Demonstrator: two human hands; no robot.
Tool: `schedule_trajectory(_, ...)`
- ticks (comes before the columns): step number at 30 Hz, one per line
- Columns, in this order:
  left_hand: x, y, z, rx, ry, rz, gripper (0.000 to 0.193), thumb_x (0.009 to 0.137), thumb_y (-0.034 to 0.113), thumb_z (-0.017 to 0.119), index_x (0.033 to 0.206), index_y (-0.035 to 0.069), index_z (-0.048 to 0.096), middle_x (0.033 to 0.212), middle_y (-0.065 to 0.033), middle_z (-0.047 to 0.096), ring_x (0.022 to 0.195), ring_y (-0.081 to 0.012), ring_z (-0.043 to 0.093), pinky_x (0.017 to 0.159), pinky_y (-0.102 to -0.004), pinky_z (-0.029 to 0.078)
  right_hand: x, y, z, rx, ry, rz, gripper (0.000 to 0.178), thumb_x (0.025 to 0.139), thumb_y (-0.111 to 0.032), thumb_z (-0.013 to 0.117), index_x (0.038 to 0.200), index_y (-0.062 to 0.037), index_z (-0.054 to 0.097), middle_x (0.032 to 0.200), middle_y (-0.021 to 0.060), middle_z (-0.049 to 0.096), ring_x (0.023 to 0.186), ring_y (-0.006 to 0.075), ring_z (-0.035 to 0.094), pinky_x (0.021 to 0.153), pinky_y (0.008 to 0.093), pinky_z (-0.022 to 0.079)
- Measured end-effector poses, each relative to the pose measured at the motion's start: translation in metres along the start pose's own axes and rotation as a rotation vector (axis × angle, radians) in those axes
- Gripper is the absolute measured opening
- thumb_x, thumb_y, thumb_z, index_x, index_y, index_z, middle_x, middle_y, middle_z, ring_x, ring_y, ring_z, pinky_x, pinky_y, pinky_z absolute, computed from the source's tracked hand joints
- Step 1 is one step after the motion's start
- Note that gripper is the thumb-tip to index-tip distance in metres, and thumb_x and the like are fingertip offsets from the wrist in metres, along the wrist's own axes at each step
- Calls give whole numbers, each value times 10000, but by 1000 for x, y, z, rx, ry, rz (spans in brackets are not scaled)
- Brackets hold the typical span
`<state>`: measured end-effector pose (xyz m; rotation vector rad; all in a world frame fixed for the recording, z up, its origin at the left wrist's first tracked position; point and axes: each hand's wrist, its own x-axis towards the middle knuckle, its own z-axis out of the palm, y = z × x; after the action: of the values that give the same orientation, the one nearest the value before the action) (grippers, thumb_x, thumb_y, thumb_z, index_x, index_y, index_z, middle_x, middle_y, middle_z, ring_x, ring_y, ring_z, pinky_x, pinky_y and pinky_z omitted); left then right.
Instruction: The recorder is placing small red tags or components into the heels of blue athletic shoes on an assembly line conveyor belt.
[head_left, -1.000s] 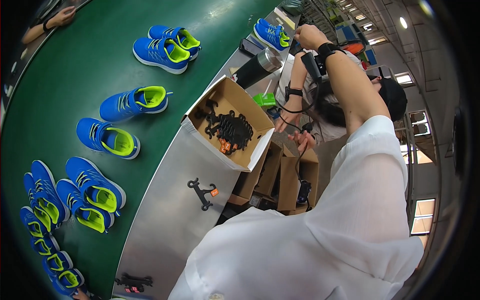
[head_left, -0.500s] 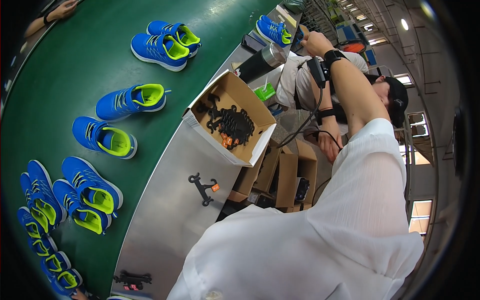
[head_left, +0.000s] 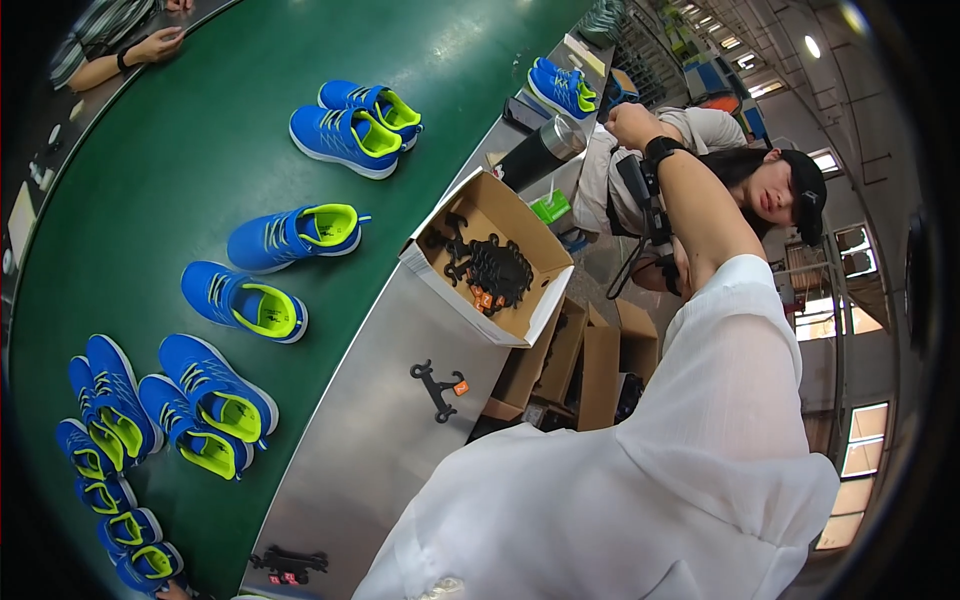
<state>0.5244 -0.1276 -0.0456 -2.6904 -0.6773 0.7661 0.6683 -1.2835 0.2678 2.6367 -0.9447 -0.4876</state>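
My right arm, in a white sleeve with a black wristband, reaches up. My right hand (head_left: 632, 125) is closed with curled fingers, raised in front of a co-worker's pale shirt. Whatever it may hold is hidden. A black boxy device (head_left: 645, 190) with a cable is beside my forearm; how it is held I cannot tell. My left hand does not show. Nearby, an open cardboard box (head_left: 545, 300) holds black plastic shoe hangers (head_left: 498, 268) with orange tags. One such hanger (head_left: 436, 390) lies on the metal ledge (head_left: 365, 440).
Blue shoes with lime linings, one pair (head_left: 355, 130) among them, stand on the green table (head_left: 240, 120). A black tumbler (head_left: 540, 152) stands behind the box. Open cartons (head_left: 600, 375) sit below the ledge. A co-worker's hand (head_left: 155, 46) rests at the far edge; a capped co-worker (head_left: 680, 130) is close.
The whole view has shifted, so the table and shoes appear farther right and lower. The black device and cable sit lower beside my forearm. The capped co-worker's head has turned. My right hand stays raised.
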Motion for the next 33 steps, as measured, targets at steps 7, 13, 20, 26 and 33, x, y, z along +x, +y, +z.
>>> schedule_trajectory(7, -48, -99, 5, -143, 156, -327, 816, 796, 458, 664, 1406, 42, 317, 1432, -213, 301, 1304, -338, 321, 1082, -410, 283, 56, 13, 44, -52, 243, -419, 196, 786, -117, 487, 839, 10, 627, 777, 218, 630, 710, 347, 625, 639, 463, 494)
schedule_trajectory(13, -93, -32, -22, -1072, 495, -258, 758, 728, 166, 745, 1332, 38, 306, 1268, -167, 492, 1168, -287, 477, 995, -368, 358, 63, 39, 50, -11, 210, -291, 188, 779, -159, 550, 814, -1, 645, 913, 223, 631, 894, 397, 579, 783, 471, 459)
schedule_trajectory(20, -47, 34, -73, -866, 315, -438, 942, 709, 260, 693, 1455, 120, 136, 1238, -323, 483, 1125, -461, 491, 970, -464, 393, 7, 106, 17, -96, 22, -50, 226, 789, -203, 586, 747, 3, 669, 705, 193, 636, 676, 358, 634, 651, 445, 502)
schedule_trajectory(26, -84, -46, 4, -1047, 510, -328, 934, 736, 167, 711, 1441, 9, 119, 1337, -252, 449, 1215, -382, 459, 1028, -392, 353, 4, 2, 17, 49, 364, -122, 180, 746, -157, 609, 798, 0, 682, 876, 220, 649, 860, 387, 626, 781, 462, 498)
schedule_trajectory(33, -78, -31, -28, -830, 381, -558, 904, 743, 103, 636, 1457, 39, 85, 1287, -265, 490, 1135, -439, 490, 1004, -437, 374, -24, -17, 5, 56, 268, -59, 171, 737, -145, 634, 842, -28, 699, 902, 216, 654, 880, 360, 636, 805, 439, 506)
